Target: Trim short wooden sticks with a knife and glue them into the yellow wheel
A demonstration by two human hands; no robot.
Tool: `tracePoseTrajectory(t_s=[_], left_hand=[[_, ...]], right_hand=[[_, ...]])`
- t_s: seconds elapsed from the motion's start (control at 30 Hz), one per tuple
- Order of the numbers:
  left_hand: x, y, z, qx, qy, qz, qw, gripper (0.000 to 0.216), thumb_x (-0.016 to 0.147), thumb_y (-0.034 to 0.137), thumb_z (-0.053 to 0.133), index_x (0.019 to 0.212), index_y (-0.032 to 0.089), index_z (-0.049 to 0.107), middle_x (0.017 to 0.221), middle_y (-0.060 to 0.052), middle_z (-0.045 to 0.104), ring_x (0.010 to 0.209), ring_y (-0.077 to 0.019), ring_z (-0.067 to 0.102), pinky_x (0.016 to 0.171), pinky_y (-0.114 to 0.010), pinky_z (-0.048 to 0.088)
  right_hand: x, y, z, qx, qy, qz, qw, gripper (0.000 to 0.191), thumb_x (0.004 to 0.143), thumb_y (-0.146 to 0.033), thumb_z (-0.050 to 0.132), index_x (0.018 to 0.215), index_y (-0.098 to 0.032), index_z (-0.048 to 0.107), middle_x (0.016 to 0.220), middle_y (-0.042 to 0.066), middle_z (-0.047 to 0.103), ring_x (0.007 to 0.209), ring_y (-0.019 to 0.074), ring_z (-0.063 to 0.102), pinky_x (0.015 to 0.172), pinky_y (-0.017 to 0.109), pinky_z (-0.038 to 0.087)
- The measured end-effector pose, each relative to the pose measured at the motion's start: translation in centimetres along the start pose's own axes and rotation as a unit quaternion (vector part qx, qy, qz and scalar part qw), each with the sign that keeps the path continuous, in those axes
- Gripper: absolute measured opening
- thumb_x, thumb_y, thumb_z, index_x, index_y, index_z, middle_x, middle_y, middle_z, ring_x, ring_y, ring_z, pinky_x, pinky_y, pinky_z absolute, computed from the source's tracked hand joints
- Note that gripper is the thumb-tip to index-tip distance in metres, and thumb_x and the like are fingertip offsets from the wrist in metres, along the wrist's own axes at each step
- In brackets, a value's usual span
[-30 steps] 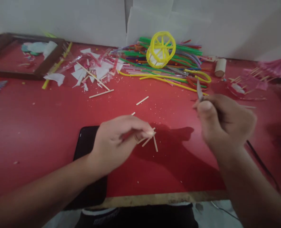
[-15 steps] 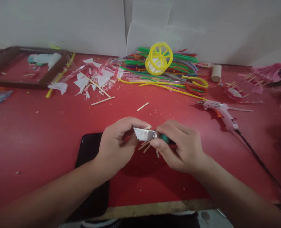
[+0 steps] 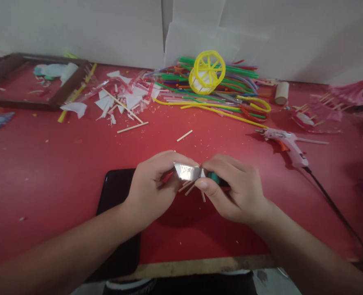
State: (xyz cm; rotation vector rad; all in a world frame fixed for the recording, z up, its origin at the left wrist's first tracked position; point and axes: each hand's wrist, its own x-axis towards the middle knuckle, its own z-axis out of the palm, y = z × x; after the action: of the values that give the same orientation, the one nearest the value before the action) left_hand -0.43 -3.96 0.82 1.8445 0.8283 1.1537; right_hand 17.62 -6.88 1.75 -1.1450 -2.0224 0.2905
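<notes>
My right hand is closed round the green handle of a utility knife, its broad blade pointing left. The blade lies across the fingertips of my left hand, which is closed in a pinch. What the left hand pinches is mostly behind the blade; a pale tip there looks like the end of a thin wooden stick. Below the blade, several short wooden sticks show between the hands, partly covered. Another cut stick lies on the red table just beyond the hands.
A black phone-like slab lies under my left forearm. To the right rests a pink glue gun with its cord. Behind are paper scraps, coloured pipe cleaners, a yellow wheel-ended piece, scissors and a brown frame.
The pale tip above the blade by my left fingers is now hidden. The blade has tilted slightly and catches more light. Both hands keep nearly the same place.
</notes>
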Motion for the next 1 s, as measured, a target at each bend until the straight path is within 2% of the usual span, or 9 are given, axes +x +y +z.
tracePoseTrajectory(t_s=[0.43, 1.0], left_hand=[[-0.05, -0.06, 0.04, 0.006, 0.005, -0.024, 1.0, 0.033, 0.074, -0.006, 0.051, 0.084, 0.02, 0.068, 0.075, 0.0, 0.07, 0.066, -0.0116, 0.065, 0.059, -0.02, 0.051], [0.04, 0.48, -0.43, 0.008, -0.041, -0.042, 0.998, 0.023, 0.079, 0.001, 0.055, 0.079, 0.02, 0.067, 0.066, 0.002, 0.068, 0.058, -0.0105, 0.062, 0.056, -0.019, 0.05]], right_hand=[[0.02, -0.04, -0.12, -0.011, -0.009, 0.0, 1.0, 0.03, 0.094, -0.039, 0.053, 0.079, -0.016, 0.062, 0.061, -0.001, 0.056, 0.054, 0.0079, 0.048, 0.05, 0.021, 0.037], [-0.24, -0.15, 0.01, 0.006, -0.004, -0.022, 1.0, 0.028, 0.093, -0.039, 0.054, 0.081, -0.016, 0.061, 0.062, -0.001, 0.056, 0.054, 0.0078, 0.046, 0.05, 0.021, 0.036]])
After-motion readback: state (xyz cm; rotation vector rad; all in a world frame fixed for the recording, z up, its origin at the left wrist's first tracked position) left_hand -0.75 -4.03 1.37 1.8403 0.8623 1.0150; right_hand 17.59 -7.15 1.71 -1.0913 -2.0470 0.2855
